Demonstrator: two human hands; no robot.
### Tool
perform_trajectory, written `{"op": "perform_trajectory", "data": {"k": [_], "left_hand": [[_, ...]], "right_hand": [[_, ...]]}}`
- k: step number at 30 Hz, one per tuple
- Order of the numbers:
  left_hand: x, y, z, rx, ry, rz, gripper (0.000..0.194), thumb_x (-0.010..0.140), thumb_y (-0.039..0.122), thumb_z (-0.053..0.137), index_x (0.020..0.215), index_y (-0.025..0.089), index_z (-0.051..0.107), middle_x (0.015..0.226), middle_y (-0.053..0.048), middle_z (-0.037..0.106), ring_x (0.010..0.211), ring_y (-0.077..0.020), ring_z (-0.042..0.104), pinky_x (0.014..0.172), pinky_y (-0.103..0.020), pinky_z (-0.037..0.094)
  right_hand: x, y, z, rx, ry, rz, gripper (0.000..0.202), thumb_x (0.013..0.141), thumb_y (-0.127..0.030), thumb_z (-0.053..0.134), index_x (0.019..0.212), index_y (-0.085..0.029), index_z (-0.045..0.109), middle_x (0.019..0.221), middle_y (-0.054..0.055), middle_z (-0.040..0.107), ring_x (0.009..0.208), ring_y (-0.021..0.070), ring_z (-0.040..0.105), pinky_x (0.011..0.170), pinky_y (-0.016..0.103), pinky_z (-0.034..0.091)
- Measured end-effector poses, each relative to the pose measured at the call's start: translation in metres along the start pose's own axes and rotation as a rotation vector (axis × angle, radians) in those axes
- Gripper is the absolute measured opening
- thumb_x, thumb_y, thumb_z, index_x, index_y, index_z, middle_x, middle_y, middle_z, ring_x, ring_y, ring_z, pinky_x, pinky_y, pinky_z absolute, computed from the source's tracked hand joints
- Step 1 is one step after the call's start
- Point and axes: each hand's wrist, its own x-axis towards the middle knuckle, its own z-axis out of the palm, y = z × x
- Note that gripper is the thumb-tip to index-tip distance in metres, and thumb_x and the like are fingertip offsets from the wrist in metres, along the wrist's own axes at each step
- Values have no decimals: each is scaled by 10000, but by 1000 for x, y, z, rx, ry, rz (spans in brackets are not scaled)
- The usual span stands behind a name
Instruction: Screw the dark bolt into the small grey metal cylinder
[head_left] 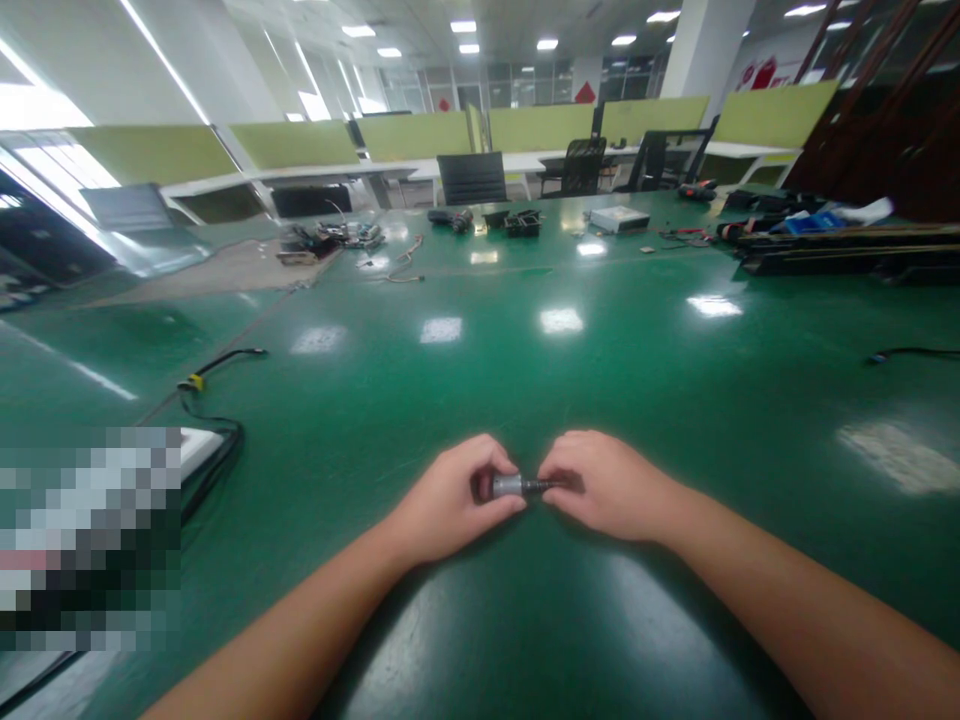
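A small silver cylinder with a thin, dark ridged shaft (508,486) lies level between my two hands, low over the green tabletop (480,390). My left hand (457,497) is closed round the silver end, thumb below and fingers above. At the other end my right hand (604,487) pinches the dark shaft between thumb and fingers. The exact kind of this part cannot be made out, and both its ends are partly hidden by my fingers.
On the left, a blurred-out block (90,520) sits beside a black cable (225,455). Another cable end (877,357) lies at right. Far back are loose electronic parts (330,240), a flat silver box (619,218) and a pile of dark strips (832,250).
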Motion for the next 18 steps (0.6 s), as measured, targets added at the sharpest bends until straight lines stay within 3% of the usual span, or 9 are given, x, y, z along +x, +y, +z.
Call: {"op": "perform_trajectory", "data": {"k": [18], "left_hand": [[-1,-1,0,10,-5,-11,197,867,324,714,944,181,601,871,-15,612,705,-136,553,639,-250,428]], "right_hand": [[-5,5,-10,-19,-15,40,35,832,-202,721,867,-205,720,826,14,675,777,158,573,703,283,394]]}}
